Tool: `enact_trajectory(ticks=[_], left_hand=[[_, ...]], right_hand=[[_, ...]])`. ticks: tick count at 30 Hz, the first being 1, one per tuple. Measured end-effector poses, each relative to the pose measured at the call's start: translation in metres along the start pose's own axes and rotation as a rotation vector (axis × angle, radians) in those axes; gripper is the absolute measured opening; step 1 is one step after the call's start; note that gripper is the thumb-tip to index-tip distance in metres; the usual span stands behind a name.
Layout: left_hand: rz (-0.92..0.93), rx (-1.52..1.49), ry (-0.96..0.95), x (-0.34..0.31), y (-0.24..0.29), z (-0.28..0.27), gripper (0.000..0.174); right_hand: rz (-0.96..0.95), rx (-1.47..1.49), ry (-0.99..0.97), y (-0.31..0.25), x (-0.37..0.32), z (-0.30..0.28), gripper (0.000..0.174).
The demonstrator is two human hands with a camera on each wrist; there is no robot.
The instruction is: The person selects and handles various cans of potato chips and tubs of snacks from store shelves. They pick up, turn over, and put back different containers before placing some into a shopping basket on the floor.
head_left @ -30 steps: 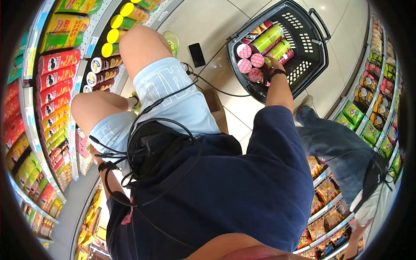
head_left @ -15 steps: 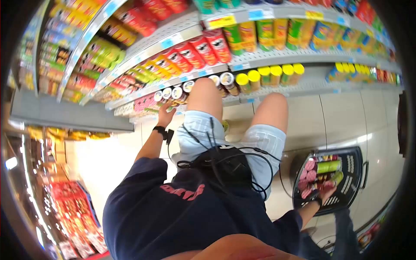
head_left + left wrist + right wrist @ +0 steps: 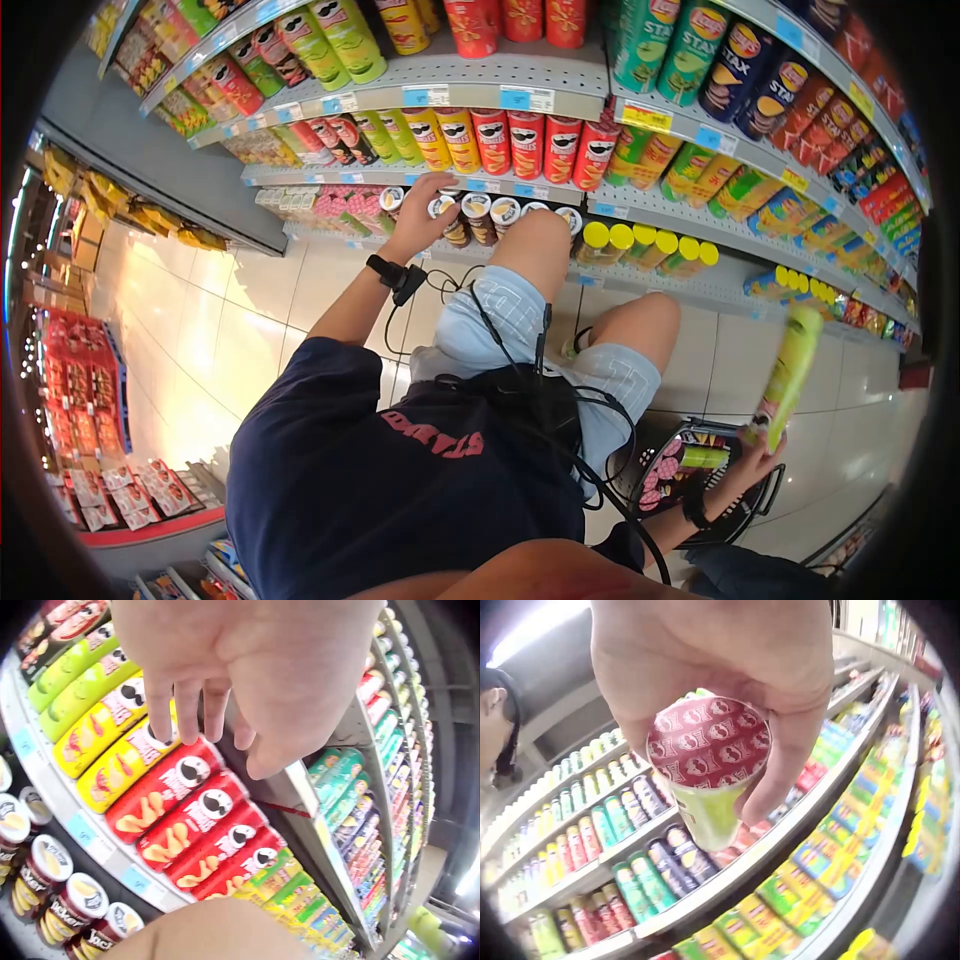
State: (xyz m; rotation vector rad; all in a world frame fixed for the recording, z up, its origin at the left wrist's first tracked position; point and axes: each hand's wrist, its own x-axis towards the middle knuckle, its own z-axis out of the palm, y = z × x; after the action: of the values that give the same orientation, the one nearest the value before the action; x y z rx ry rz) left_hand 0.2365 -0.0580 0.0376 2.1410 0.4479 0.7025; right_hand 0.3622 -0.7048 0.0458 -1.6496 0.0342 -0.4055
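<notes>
A shopper's right hand (image 3: 757, 462) grips a green can (image 3: 787, 372) by its red-patterned end, thumb and fingers wrapped around it, near a black basket (image 3: 730, 522) holding more cans. The left hand (image 3: 418, 222), open with fingers extended and gripping nothing, reaches to the shelves beside white-lidded cans (image 3: 478, 208) and yellow tubes (image 3: 124, 765).

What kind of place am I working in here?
Most likely a snack aisle in a supermarket or convenience store: rows of chip cans stand on long shelves, price labels line the edges, and a shopping basket is on the tiled floor.
</notes>
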Motion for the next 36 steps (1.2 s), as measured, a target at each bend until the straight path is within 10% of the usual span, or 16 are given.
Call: enact_trajectory(ticks=[7,9,17,22,28,36], left_hand=[[0.429,0.076,-0.102,0.008,0.107,-0.016,0.058],[0.609,0.234,-0.16,0.008,0.128,-0.017,0.074],[0.474,0.379,-0.325,0.009,0.129,-0.019,0.086],[0.373,0.196,-0.002,0.007,0.085,-0.061,0.075],[0.037,-0.286,0.605,0.028,0.006,-0.156,0.06],[0.071,-0.302,0.647,0.096,-0.014,-0.207,0.053]], right_hand=[[-0.077,0.034,-0.723,-0.094,0.007,0.187,0.049],[-0.371,-0.01,-0.894,-0.097,0.009,0.232,0.05],[-0.201,-0.033,-1.267,-0.162,-0.038,0.335,0.055],[-0.075,0.29,-1.276,-0.143,-0.029,0.335,0.052],[0.119,0.142,-0.827,-0.061,0.006,0.279,0.036],[0.304,0.15,-0.643,-0.022,-0.002,0.24,0.035]])
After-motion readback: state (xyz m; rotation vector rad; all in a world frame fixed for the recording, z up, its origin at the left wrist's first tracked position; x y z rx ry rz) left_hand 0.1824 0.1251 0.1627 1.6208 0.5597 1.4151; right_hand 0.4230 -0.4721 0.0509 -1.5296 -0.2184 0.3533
